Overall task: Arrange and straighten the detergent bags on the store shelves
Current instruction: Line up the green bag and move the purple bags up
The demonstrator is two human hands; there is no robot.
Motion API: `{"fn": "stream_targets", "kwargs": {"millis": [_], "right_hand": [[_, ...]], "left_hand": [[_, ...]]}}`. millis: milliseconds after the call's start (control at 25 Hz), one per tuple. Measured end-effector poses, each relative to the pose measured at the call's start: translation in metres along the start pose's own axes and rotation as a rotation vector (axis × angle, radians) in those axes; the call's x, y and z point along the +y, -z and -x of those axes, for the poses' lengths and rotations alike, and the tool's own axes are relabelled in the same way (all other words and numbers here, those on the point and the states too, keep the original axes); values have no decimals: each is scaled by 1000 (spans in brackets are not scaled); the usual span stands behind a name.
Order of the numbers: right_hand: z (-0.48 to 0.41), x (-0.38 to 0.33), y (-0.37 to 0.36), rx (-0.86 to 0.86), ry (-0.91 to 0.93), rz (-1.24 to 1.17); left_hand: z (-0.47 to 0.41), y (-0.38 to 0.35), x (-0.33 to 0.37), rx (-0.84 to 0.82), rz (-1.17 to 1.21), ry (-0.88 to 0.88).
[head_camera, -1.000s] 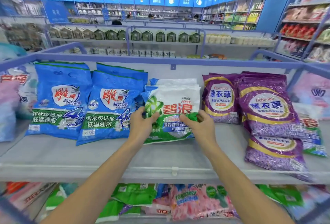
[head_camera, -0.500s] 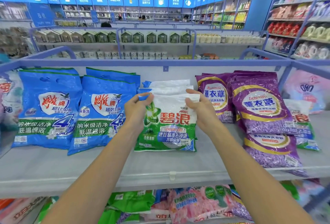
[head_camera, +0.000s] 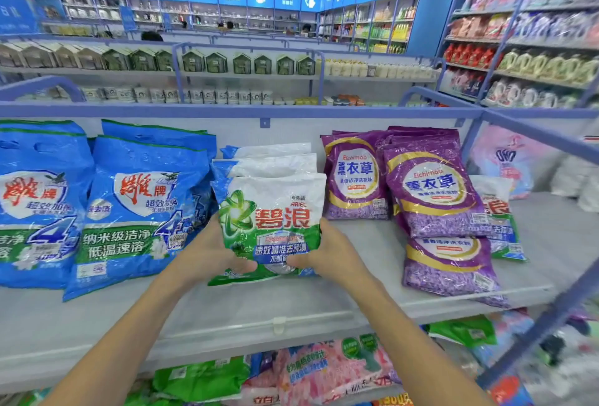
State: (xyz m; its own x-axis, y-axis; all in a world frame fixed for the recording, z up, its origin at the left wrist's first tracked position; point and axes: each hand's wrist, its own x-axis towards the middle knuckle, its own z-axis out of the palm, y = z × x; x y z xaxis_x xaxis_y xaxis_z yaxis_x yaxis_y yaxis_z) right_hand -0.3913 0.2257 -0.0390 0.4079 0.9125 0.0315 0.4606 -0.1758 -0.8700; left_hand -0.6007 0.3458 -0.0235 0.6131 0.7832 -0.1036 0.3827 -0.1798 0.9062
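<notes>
A white and green detergent bag (head_camera: pixel 272 211) stands at the front of a short row of like bags (head_camera: pixel 275 162) in the middle of the grey shelf (head_camera: pixel 227 311). My left hand (head_camera: pixel 207 253) grips its lower left corner and my right hand (head_camera: pixel 330 253) grips its lower right corner, thumbs on the front. Left of it lean large blue detergent bags (head_camera: pixel 136 208). Right of it stand purple detergent bags (head_camera: pixel 431 185), and one purple bag (head_camera: pixel 450 266) lies flat near the shelf's front edge. Another white and green bag (head_camera: pixel 499 221) shows behind the purple ones.
A blue rail (head_camera: pixel 259 110) runs along the back of the shelf. Below it, a lower shelf holds green bags (head_camera: pixel 201 379) and pink bags (head_camera: pixel 327 370). A blue frame post (head_camera: pixel 551 321) slants at the right. Further store shelves stand behind.
My hands slid from the top corners of the white and green bag down to its bottom corners. The bag now stands more upright and square against the row behind it.
</notes>
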Motion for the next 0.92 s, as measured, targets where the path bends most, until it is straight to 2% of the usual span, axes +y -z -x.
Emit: {"fn": "stream_targets", "kwargs": {"millis": [120,280,400,480,520,560,640,720,840,920], "right_hand": [[-3,-2,1,54,0,-48],[8,5,2,19,48,98],[16,14,24,24,92,158],[19,22,58,148,132,209],[20,27,78,245,180,211],[21,34,102,357,223,202],[20,53,156,561,214,219],[17,78,210,662,101,302],[3,99,254,604,-8,291],[-9,101,262,485,-59,125]], "left_hand": [[-1,-10,3,219,-50,15],[9,-23,7,331,-213,43],[23,-61,26,541,-399,-119],[30,-96,42,623,-398,-310],[28,-112,50,585,-328,-359],[23,-127,60,495,-219,-336],[3,-164,78,280,20,-165],[-19,-210,100,111,208,38],[-42,-264,128,-92,350,176],[-56,-283,138,-114,324,198]]}}
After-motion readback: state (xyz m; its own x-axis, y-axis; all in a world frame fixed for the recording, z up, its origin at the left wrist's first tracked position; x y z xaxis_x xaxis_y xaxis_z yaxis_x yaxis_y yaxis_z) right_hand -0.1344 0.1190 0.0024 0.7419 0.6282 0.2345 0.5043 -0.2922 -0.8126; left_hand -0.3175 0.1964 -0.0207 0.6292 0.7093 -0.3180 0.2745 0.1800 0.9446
